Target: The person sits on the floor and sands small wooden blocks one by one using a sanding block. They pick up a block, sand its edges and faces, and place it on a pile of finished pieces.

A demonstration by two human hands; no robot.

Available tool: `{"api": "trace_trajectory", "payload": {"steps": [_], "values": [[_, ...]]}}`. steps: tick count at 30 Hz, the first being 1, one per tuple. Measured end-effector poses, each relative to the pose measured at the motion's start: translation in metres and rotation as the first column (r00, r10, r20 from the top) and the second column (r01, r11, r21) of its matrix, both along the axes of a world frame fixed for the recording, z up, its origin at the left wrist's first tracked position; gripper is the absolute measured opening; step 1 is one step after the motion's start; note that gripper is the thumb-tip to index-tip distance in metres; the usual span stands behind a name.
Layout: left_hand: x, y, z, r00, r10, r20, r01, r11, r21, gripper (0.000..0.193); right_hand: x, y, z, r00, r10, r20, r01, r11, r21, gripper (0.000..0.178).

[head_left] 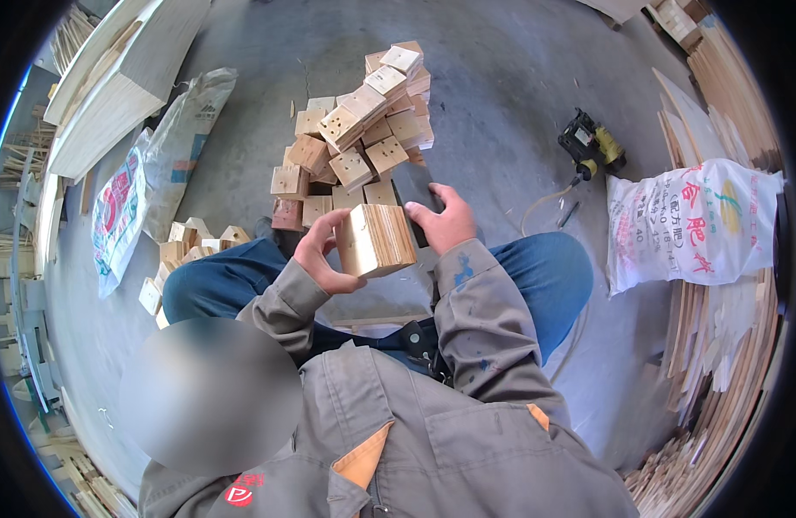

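A squarish block of layered plywood (376, 242) is held up in front of me, its striped edges facing right. My left hand (327, 255) is closed around its left side, thumb along the top and fingers beneath. My right hand (445, 220) is just right of the block, thumb and forefinger apart, the thumb tip close to the block's upper right corner. Whether it touches cannot be made out. Behind this hand is a dark grey thing (422, 200), partly hidden. Just beyond lies a heap of similar blocks (350, 168), several with small dark holes.
More blocks (152, 296) lie beside my left knee. A black and yellow-green power tool (590, 142) with a hose rests on the floor at right. A white printed sack (691, 226) lies on stacked wood strips (717, 337). Sacks (186, 129) and large boards (126, 91) are at left.
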State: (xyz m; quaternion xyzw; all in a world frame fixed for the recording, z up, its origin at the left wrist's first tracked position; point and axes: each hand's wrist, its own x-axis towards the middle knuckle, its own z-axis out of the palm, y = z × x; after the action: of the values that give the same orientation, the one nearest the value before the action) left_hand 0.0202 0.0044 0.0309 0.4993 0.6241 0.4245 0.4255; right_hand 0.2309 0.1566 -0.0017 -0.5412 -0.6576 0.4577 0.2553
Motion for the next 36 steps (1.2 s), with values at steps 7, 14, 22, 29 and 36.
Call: {"api": "trace_trajectory", "payload": {"steps": [7, 14, 22, 29, 36], "values": [[-0.019, 0.001, -0.027, 0.981, 0.101, 0.164, -0.101, 0.995, -0.012, 0.110, 0.001, -0.009, 0.019, 0.926, 0.112, -0.361, -0.109, 0.994, 0.029, 0.062], [-0.014, -0.001, -0.020, 0.994, 0.007, 0.112, -0.009, 1.000, 0.022, 0.106, 0.002, -0.006, 0.003, 0.976, 0.136, -0.168, -0.143, 0.989, -0.031, 0.059], [-0.011, 0.002, -0.017, 0.999, 0.025, 0.029, -0.024, 1.000, -0.019, 0.108, 0.009, -0.014, 0.040, 0.931, 0.274, -0.241, -0.243, 0.958, 0.150, 0.061], [-0.003, 0.001, -0.007, 0.999, 0.043, 0.004, -0.043, 0.999, 0.005, 0.103, 0.009, 0.001, 0.015, 0.981, 0.101, 0.166, -0.091, 0.994, -0.063, 0.062], [-0.001, 0.006, -0.006, 0.996, 0.073, -0.049, -0.067, 0.990, 0.124, 0.095, 0.014, -0.001, 0.011, 0.987, -0.018, -0.162, 0.025, 0.999, 0.040, 0.060]]}}
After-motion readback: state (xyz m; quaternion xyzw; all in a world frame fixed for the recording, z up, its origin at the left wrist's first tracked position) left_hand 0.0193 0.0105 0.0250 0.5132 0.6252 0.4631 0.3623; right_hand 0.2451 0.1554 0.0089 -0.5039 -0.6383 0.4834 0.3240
